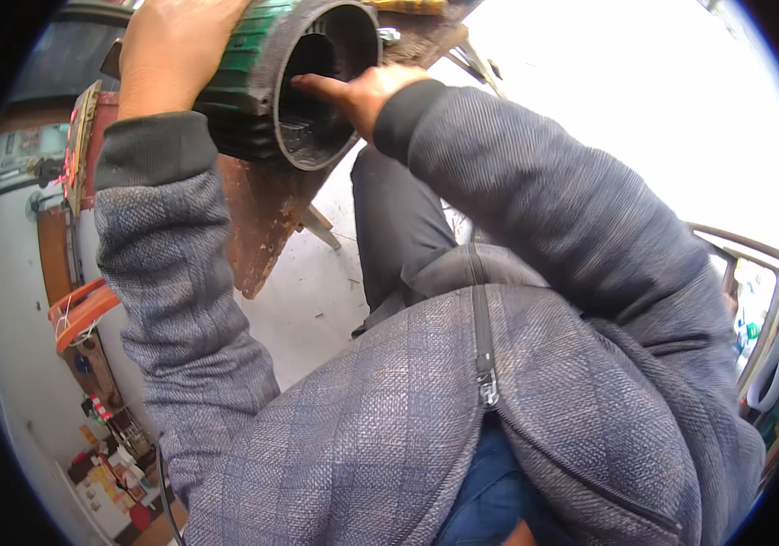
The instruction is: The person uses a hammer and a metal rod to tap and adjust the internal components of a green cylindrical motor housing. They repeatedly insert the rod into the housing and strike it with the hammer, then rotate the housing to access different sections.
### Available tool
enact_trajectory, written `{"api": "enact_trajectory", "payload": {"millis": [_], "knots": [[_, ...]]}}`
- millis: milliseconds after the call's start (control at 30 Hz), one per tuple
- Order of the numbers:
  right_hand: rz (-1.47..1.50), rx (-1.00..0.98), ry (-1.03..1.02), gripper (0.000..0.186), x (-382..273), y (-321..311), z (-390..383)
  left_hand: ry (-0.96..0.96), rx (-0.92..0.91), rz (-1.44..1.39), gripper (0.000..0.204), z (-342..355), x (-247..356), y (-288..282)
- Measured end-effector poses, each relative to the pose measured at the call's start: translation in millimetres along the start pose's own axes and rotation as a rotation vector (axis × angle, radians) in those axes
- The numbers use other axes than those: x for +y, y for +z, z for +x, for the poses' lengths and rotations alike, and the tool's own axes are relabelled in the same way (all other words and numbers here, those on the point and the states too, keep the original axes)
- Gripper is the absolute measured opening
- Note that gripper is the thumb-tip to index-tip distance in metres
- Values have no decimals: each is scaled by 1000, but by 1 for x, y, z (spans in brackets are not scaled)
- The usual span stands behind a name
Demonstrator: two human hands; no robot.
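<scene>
A green, ribbed, cylindrical motor housing (242, 86) lies on its side at the top, its round grey open end turned toward me. My left hand (171, 50) rests against its upper left side. The fingers of that hand are out of sight past the frame's top edge. At the right of the opening my right hand (371, 96) grips the rim, one digit reaching across into the dark bore. Its other fingers are hidden. Slots or ridges line the inside of the housing, mostly in shadow.
Under the housing is a worn brown bench (266, 214) with a ragged edge. A small shiny metal piece (389, 36) sits right of the housing. An orange object (84, 314) stands at the left, above cluttered small items (107, 487). A metal-framed rack (763, 300) is at far right.
</scene>
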State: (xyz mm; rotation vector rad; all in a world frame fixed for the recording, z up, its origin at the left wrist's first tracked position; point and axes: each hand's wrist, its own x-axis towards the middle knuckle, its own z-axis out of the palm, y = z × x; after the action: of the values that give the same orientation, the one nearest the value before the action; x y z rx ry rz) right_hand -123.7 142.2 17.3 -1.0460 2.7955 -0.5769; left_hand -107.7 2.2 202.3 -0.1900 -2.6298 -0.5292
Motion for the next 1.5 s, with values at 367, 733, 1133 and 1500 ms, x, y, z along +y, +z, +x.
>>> {"api": "enact_trajectory", "payload": {"millis": [367, 733, 1133, 1500], "knots": [[-64, -118, 46, 64, -1, -22, -11, -55, 10, 49, 48, -7, -5, -2], [-148, -37, -51, 76, 8, -11, 1, 27, -7, -26, 48, -20, 10, -16], [25, 74, -312, 75, 36, -26, -25, 32, 219, 52, 46, -30, -5, -7], [124, 136, -333, 71, 40, -7, -30, 46, 201, 18, 45, -25, -16, -2]]}}
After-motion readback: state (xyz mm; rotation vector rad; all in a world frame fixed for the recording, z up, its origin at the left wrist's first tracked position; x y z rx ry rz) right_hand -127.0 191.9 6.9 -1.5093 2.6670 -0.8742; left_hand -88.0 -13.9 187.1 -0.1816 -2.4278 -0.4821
